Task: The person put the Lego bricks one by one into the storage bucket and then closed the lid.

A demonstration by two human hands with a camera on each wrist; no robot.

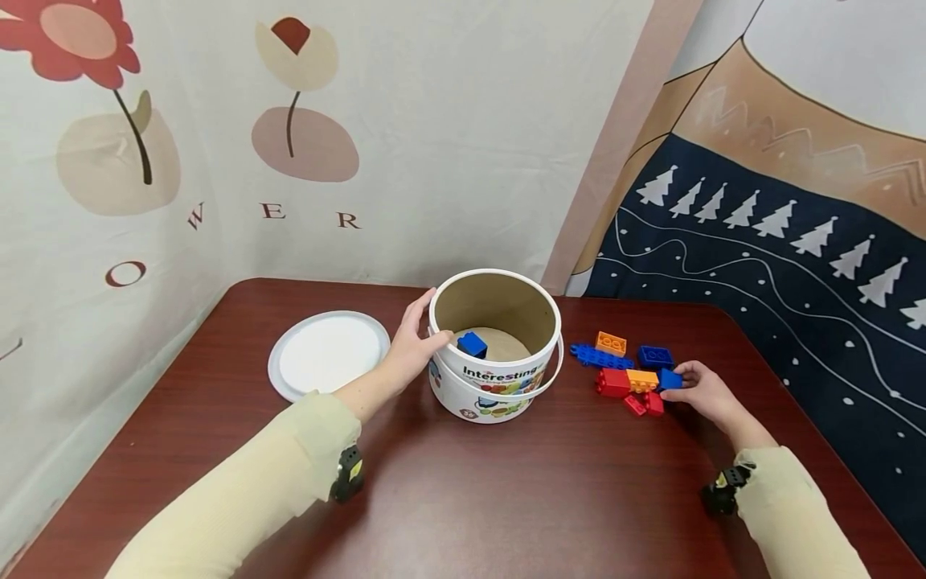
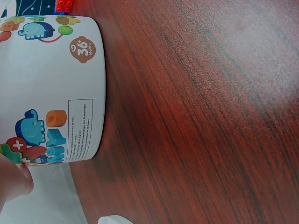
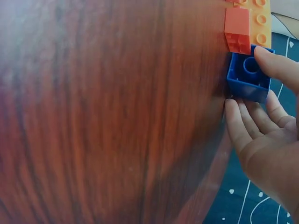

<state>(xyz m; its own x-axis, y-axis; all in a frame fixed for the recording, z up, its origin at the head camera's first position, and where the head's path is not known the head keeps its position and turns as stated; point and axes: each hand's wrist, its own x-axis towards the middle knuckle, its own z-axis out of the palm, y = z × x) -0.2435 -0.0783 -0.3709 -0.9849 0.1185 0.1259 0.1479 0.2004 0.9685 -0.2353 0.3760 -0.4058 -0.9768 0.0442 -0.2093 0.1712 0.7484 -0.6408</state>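
Observation:
A white bucket (image 1: 483,408) printed with "Interesting" stands on the table, with one blue block (image 1: 473,345) inside. My left hand (image 1: 412,346) holds the bucket by its left rim; the left wrist view shows the bucket's printed side (image 2: 56,84) and only part of that hand (image 2: 14,182). To the right, my right hand (image 1: 705,394) pinches a blue block (image 1: 669,379) at the edge of a block pile. In the right wrist view the thumb lies on this block's hollow side (image 3: 250,77), with fingers beneath. Beside it are red blocks (image 1: 613,383) and an orange block (image 1: 642,380).
A round white lid (image 1: 333,354) lies left of the bucket. Behind the pile's front blocks are a long blue piece (image 1: 600,357), another orange block (image 1: 611,343) and a dark blue block (image 1: 654,357). Printed cloth (image 1: 463,161) hangs behind the brown table (image 1: 506,498).

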